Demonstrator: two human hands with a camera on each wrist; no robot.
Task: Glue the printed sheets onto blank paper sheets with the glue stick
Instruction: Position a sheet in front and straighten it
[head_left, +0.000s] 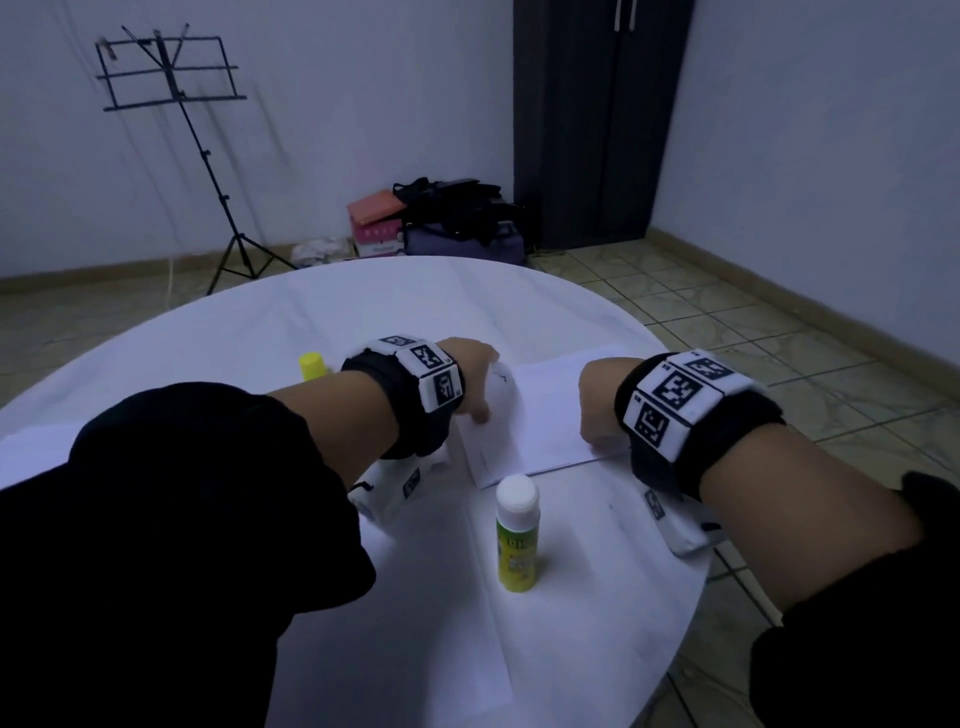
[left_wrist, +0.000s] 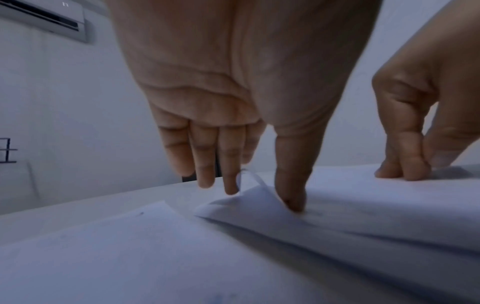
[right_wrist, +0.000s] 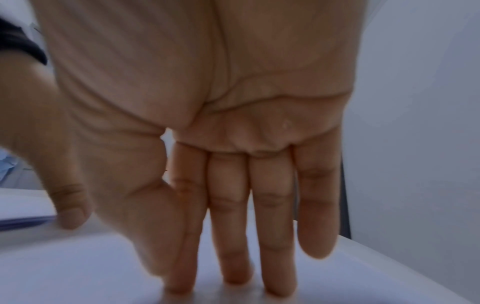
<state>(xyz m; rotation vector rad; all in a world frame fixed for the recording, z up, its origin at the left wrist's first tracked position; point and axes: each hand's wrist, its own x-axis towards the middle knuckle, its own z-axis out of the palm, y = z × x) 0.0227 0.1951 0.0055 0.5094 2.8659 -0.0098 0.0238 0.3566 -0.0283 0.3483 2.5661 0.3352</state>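
Note:
White paper sheets lie stacked in the middle of a round white table. My left hand pinches the top sheet's left edge, which curls up between thumb and fingers. Underneath, a flat lower sheet shows. My right hand presses the sheet's right part with straight fingers; it is also visible in the left wrist view. A green-yellow glue stick with a white top stands upright in front of the sheets, untouched.
A small yellow cap-like piece stands on the table behind my left wrist. The table's edge curves close by my right forearm. On the floor beyond are a music stand, bags and a dark wardrobe.

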